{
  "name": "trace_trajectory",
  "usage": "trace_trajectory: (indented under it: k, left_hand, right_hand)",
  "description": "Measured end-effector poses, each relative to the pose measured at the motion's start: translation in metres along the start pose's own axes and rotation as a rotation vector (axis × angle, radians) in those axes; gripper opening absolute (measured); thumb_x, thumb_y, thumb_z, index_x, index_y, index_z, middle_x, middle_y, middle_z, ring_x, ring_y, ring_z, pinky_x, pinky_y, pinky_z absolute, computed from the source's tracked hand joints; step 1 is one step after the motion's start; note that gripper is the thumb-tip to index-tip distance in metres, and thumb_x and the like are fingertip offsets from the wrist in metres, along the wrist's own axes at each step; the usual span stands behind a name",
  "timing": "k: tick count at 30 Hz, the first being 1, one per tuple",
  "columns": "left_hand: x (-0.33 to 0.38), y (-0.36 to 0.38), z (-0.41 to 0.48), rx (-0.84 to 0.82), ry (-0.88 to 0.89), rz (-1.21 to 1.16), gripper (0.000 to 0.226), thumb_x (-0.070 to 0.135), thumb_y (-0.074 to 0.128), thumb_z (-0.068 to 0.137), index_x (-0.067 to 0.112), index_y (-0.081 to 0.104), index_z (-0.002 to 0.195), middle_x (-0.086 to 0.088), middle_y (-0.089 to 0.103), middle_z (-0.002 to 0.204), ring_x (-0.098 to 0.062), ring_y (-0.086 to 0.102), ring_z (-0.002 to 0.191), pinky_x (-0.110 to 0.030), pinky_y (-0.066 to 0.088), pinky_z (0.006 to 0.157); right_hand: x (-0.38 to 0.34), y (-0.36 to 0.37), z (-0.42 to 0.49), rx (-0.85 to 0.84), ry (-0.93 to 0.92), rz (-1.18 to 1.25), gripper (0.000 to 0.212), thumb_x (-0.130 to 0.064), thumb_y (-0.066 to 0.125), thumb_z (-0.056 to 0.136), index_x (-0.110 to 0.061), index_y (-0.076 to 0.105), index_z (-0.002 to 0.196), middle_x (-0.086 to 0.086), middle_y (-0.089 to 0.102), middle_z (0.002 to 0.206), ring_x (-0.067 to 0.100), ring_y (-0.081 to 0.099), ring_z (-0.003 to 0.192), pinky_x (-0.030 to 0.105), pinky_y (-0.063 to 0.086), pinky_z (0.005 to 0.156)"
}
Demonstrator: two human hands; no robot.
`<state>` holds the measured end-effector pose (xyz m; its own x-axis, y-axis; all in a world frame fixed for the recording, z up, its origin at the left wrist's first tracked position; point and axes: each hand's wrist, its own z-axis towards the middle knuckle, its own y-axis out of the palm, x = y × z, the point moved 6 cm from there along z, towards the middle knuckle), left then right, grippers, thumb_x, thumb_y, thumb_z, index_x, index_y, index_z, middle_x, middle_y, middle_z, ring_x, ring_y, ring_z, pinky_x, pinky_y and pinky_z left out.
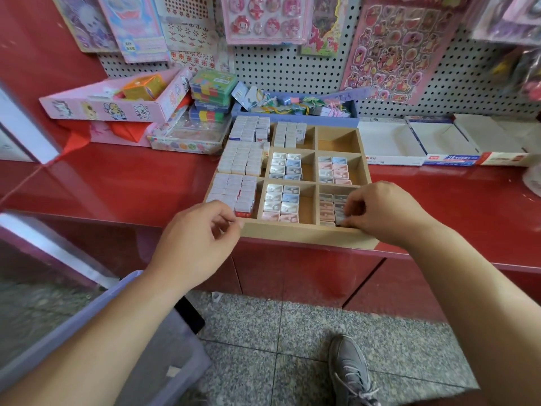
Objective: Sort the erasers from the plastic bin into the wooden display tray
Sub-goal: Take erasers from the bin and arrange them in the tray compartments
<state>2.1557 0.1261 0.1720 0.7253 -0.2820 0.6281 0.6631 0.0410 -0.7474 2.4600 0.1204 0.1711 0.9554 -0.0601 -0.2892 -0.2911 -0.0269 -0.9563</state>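
A wooden display tray [304, 234] with a grid of compartments lies on the red counter. Its left column holds rows of small white boxed erasers [234, 190]; the middle and right cells hold pastel erasers [281, 203]. The far right cell [336, 140] is bare. My right hand [380, 212] reaches into the near right compartment, and its fingertips pinch a grey eraser [339, 218] among the ones stacked there. My left hand [199, 238] hovers at the tray's near left corner with fingers curled; whether it holds anything is hidden. The clear purple-rimmed plastic bin [164, 356] sits on the floor under my left forearm.
Open white cardboard boxes [409, 145] stand to the right of the tray. Behind it lie a blue box of tags [295, 108], stacked colourful cases [212, 92] and a pink box [117, 104]. Sticker sheets hang on the pegboard [292, 71]. My grey shoe [351, 373] stands on the tiled floor.
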Motion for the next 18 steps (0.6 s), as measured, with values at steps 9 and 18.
trace_trajectory:
  k: [9, 18]
  left_hand:
    - [-0.109, -0.020, -0.076, -0.153, -0.165, 0.284, 0.012, 0.032, 0.070, 0.091, 0.026, 0.066, 0.081, 0.009, 0.066, 0.077, -0.020, 0.064, 0.075, -0.035, 0.051, 0.069]
    - [-0.295, -0.008, -0.165, -0.375, -0.518, 0.356, 0.022, 0.029, 0.058, 0.091, 0.020, 0.054, 0.071, -0.013, 0.070, 0.084, -0.036, 0.066, 0.085, -0.042, 0.054, 0.078]
  right_hand:
    - [-0.080, -0.015, -0.037, 0.098, -0.216, 0.304, 0.014, -0.030, 0.072, 0.091, -0.027, 0.075, 0.077, -0.012, 0.071, 0.076, 0.004, 0.063, 0.073, 0.026, 0.046, 0.064]
    - [-0.246, 0.196, -0.075, -0.516, -0.567, 0.185, 0.025, -0.023, 0.061, 0.096, -0.015, 0.069, 0.117, 0.004, 0.066, 0.110, 0.021, 0.060, 0.102, 0.036, 0.047, 0.088]
